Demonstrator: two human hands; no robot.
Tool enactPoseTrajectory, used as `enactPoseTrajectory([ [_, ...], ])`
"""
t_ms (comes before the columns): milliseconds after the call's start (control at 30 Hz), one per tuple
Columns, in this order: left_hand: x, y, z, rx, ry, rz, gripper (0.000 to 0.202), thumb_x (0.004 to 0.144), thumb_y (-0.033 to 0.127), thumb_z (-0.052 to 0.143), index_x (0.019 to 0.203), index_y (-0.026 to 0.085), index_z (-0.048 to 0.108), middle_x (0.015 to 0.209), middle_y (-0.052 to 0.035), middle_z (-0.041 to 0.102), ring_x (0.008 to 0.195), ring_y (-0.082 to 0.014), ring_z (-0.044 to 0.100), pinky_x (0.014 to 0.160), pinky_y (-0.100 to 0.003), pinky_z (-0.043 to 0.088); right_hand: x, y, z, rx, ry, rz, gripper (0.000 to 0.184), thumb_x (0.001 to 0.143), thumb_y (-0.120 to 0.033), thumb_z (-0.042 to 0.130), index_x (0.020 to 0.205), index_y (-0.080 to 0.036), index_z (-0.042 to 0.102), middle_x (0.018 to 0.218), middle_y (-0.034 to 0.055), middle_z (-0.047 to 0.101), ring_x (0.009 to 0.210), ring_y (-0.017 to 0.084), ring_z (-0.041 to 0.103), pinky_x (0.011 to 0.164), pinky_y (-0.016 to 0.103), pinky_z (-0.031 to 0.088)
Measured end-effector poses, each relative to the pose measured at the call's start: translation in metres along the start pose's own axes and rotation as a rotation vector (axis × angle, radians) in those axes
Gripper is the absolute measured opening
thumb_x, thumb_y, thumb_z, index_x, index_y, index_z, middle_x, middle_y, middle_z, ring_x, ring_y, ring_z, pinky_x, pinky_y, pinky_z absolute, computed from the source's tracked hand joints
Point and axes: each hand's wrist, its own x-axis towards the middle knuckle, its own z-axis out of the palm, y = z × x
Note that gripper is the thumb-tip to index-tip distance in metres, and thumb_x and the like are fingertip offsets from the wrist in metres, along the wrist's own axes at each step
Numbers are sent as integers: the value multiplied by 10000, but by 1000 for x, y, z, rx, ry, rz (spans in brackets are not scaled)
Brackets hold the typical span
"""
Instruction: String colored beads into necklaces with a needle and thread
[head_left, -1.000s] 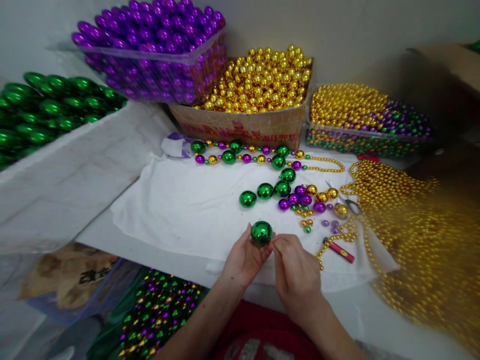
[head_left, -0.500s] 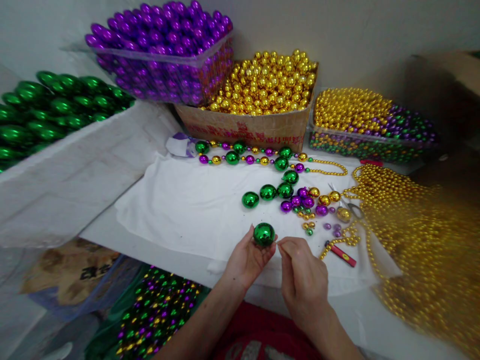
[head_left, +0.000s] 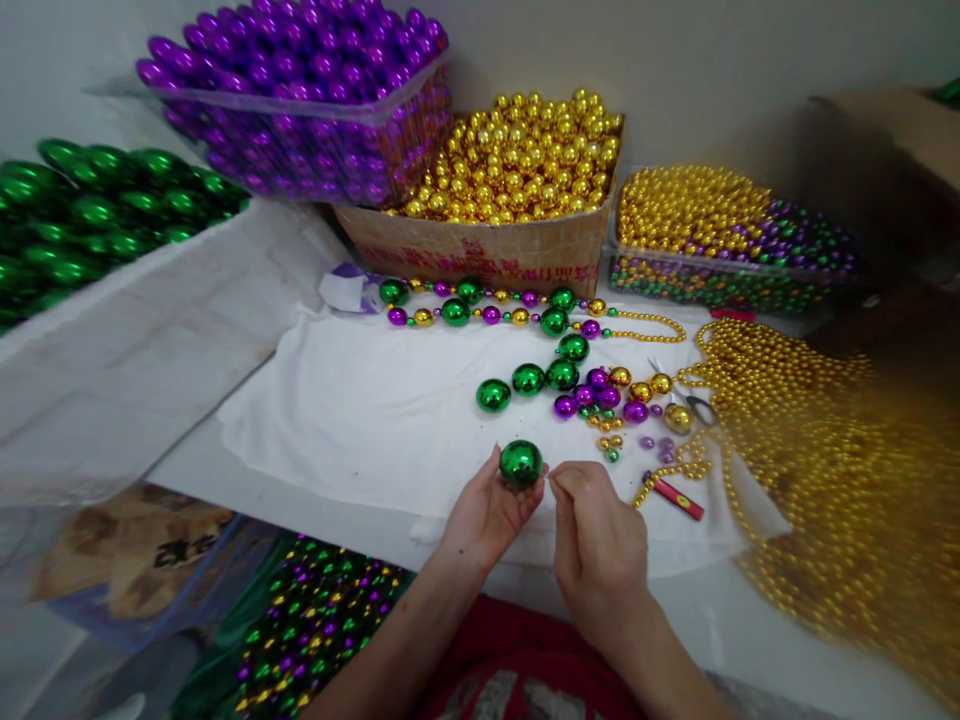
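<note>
My left hand (head_left: 486, 514) grips a shiny green ball bead (head_left: 521, 463) between thumb and fingers, just above the near edge of a white cloth (head_left: 375, 410). My right hand (head_left: 596, 540) is pinched closed right beside the bead's right side; what it pinches is too thin to make out. Beyond the hands lie loose green, purple and gold beads (head_left: 570, 385) and a partly strung bead strand (head_left: 487, 305).
Bins at the back hold purple balls (head_left: 300, 90), gold balls (head_left: 517, 160), mixed bead strings (head_left: 720, 240) and green balls (head_left: 82, 210). A heap of gold strings (head_left: 832, 460) fills the right. A red lighter (head_left: 677, 497) and scissors (head_left: 694, 405) lie nearby.
Both hands stay together at the green bead. The right hand's pinch pulled slightly away from the bead and came back close; the view shifted a little.
</note>
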Motion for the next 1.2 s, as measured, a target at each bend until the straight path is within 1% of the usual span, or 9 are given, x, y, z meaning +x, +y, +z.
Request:
enactPoseTrajectory([
  [433,-1,0,-1,12,9,20,285,946,321,435,863,104,601,761,-75,682,637,-140,640,622,-249,539,-5,10,17,44,-28,-43,182,931,-83,374,1009,-145,527,877,100,619,841,183,620,665,268,503],
  [600,-12,-2,0,94,-31,44,246,912,335,504,954,127,629,949,-107,688,841,-206,655,797,-355,532,-15,32,18,68,-193,221,177,933,-127,427,871,-176,586,827,42,576,738,149,602,654,251,474],
  [733,-15,-3,2,280,17,244,240,871,322,578,996,134,662,1075,-115,671,920,-213,628,797,-333,517,-20,50,7,6,-368,243,190,925,-134,462,816,-190,607,757,12,538,675,143,581,590,240,442],
  [833,-15,-1,7,407,-6,391,308,872,345,576,1053,117,674,1200,-137,632,1029,-224,594,837,-297,492,-19,56,-4,-16,-377,198,174,910,-136,493,1034,-184,605,901,55,588,829,190,593,694,299,491],
  [933,-18,0,13,487,-38,454,374,878,385,559,1128,127,665,1311,-134,571,1222,-243,492,1007,-313,402,-13,53,-11,-101,-275,139,386,888,-186,550,1271,-181,504,1134,117,575,1053,262,520,869,435,458],
  [1000,-22,0,18,552,-58,485,374,868,388,576,1134,144,672,1352,-117,541,1300,-237,419,1091,-317,314,-7,45,-10,-81,-246,110,445,884,-232,567,1317,-195,472,1225,125,551,1136,286,467,913,468,415],
  [1067,-28,-1,22,612,-97,529,368,871,403,567,1133,168,677,1376,-98,522,1329,-236,386,1133,-342,250,-1,36,-5,-2,-273,119,369,894,-237,555,1262,-216,526,1166,101,601,1101,273,492,887,430,401],
  [1133,-32,0,24,633,-136,592,366,886,427,533,1128,194,679,1387,-82,512,1338,-240,375,1150,-381,219,4,28,0,85,-329,197,170,908,-209,533,1043,-225,635,948,52,668,926,227,564,804,367,386],
  [1200,-34,3,25,614,-151,621,369,898,439,506,1122,203,680,1385,-80,514,1338,-250,374,1147,-418,224,7,26,2,168,-384,323,166,916,-197,524,803,-218,644,737,-1,652,742,173,575,743,327,352],
])
